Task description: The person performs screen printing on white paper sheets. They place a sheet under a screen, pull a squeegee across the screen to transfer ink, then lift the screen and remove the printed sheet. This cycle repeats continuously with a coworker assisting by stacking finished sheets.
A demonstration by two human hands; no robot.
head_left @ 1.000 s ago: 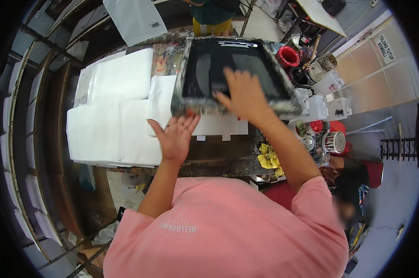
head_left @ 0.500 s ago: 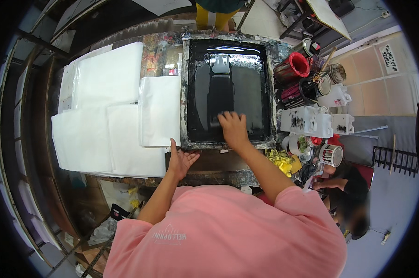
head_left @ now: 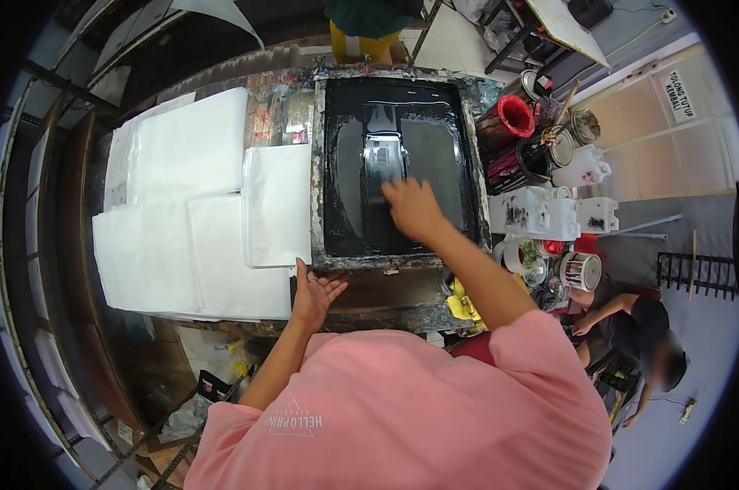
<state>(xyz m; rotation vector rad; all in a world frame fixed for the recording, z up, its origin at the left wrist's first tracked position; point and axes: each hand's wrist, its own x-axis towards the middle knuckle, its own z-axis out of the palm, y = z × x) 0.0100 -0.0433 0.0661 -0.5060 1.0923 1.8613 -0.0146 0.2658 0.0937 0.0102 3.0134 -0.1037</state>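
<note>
One printing screen [head_left: 398, 175] lay flat on the paint-smeared tabletop [head_left: 386, 298], its frame [head_left: 317, 180] caked and stained, its mesh black and wet with ink. The right hand [head_left: 413, 208] reached across the mesh and rested near its middle, fingers bent down over the lower end of a squeegee [head_left: 383, 159] — whether they gripped it or only pressed on it could not be told. The left hand [head_left: 314, 290] sat at the near left corner of the frame, palm up and fingers spread apart, holding nothing, its fingertips touching the frame's lower edge.

Just left of the screen lay the white sheets [head_left: 190, 220]: at least four could be counted — one narrow sheet touching the frame's left side, two lower ones side by side, and a larger stack behind them; the layers underneath could not be counted.

To the right of the screen stood a crowd of containers. One red-lined bucket [head_left: 508, 122] stood nearest the frame's far right corner, two white jugs [head_left: 582, 167] stood beyond it, and one open tin [head_left: 580, 271] with a light rim sat lower down, near a yellow rag [head_left: 465, 302] at the tabletop's edge. Another person [head_left: 631, 327] in dark clothes crouched on the floor to the right, well apart from the screen.
</note>
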